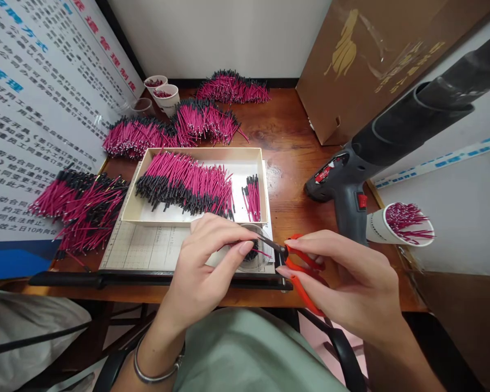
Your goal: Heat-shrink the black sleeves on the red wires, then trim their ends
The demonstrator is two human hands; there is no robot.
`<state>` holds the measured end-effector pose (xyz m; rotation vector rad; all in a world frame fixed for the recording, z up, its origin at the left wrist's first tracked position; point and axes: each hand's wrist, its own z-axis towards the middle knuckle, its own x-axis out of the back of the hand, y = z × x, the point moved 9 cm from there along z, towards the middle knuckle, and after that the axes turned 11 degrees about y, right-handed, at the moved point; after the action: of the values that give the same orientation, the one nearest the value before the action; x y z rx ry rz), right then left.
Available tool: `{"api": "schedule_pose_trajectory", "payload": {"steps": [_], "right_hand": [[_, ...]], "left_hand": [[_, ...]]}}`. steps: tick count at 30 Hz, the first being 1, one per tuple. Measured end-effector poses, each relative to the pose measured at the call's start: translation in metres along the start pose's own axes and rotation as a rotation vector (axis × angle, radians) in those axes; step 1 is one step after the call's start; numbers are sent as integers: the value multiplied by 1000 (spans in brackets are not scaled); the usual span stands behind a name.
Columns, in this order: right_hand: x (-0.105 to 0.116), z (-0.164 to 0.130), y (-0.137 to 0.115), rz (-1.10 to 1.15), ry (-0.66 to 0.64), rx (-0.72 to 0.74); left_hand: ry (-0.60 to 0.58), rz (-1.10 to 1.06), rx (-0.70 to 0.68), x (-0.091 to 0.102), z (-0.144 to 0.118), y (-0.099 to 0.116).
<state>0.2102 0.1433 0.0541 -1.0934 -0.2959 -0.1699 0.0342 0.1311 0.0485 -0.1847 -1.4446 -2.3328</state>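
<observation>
My left hand (210,258) pinches a short magenta wire (264,253) between thumb and forefinger. Its magenta length sticks out to the right, and the end inside the fingers is hidden. In my right hand (347,277) is a pair of small scissors (306,272) with orange handles, the dark blades pointing left close to the wire. Whether the blades touch it I cannot tell. Below the fingertips stands a clear round cup (253,265) with dark bits in it. Just beyond, a cream box lid (196,222) holds a large heap of magenta wires (188,182) with black ends and a smaller bunch (251,197).
A paper cutter (147,250) lies under the box, its black arm along the table's front edge. More wire heaps (139,136) lie left and behind. Paper cups (167,100) stand back left; another wire-filled cup (378,226) is right, beside a grey heat gun (347,185).
</observation>
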Motion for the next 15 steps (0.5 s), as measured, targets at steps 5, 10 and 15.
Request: {"api": "schedule_pose_trajectory", "payload": {"steps": [5,10,15], "right_hand": [[0,3,-7,-16,1,33],[-1,6,-11,-37,11,56],[-1,5,-9,-51,-8,69]], "left_hand": [[21,-23,10,2,0,0],[22,-23,1,2,-1,1],[18,-4,-27,1,-2,3]]}}
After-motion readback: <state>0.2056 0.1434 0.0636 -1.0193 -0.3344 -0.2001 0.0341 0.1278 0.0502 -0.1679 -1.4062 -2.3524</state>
